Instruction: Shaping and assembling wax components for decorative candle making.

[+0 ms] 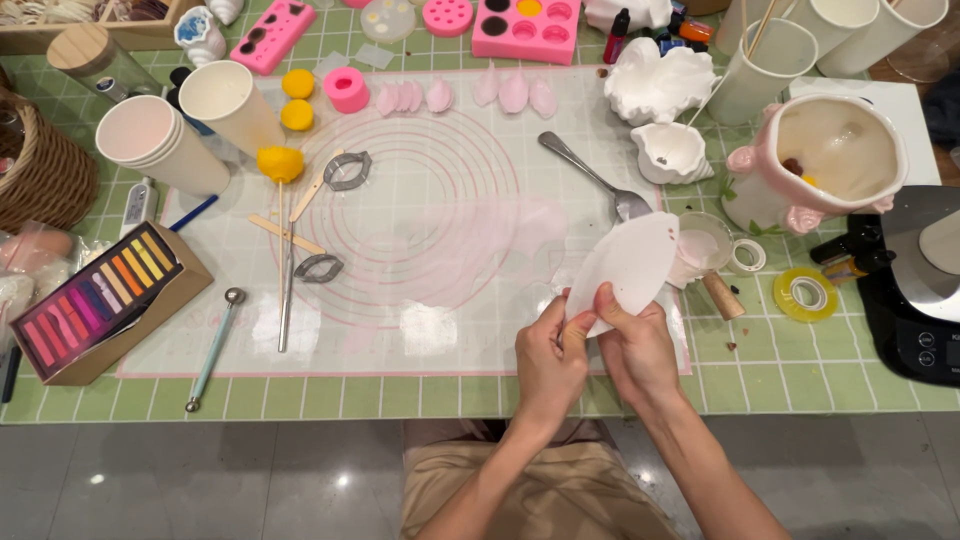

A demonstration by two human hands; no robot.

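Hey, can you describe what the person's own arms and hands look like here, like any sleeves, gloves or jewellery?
Both forearms are bare up to the bottom edge of the picture, with no sleeves showing. The left hand and the right hand wear no gloves. No rings, bracelets or watch can be seen on either. The fingernails look short and unpainted, though they are small in this view. Tan trousers show below the arms.
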